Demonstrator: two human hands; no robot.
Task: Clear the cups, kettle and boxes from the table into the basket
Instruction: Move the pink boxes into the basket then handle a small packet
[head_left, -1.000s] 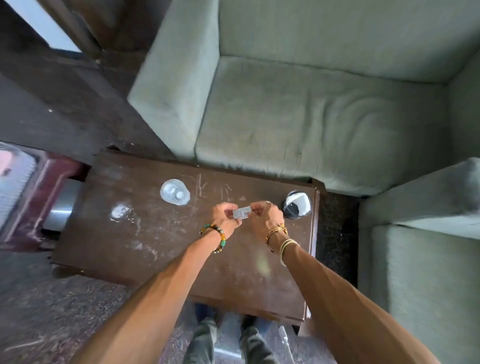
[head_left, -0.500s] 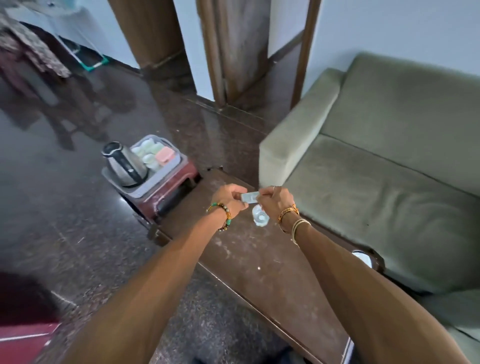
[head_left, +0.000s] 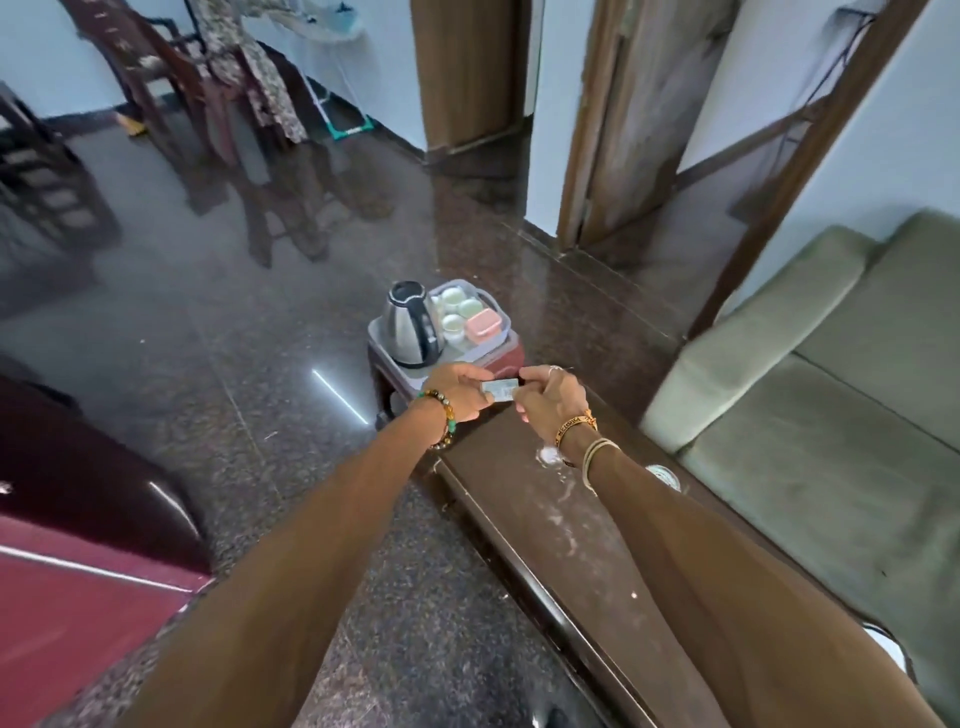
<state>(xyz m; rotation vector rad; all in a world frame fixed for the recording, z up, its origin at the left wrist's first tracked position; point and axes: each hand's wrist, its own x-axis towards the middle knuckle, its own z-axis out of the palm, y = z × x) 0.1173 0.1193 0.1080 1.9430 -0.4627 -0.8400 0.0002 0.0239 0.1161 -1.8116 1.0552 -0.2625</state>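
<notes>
Since the small clear box (head_left: 500, 389) looks light and stiff, the left hand (head_left: 462, 392) and the right hand (head_left: 550, 402) each pinch one end.

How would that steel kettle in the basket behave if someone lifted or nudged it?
The kettle looks like rigid polished metal, so probably stiff and slippery on its body. It stands tall and upright in the basket, so a sideways push might tip it toward the cups.
</notes>
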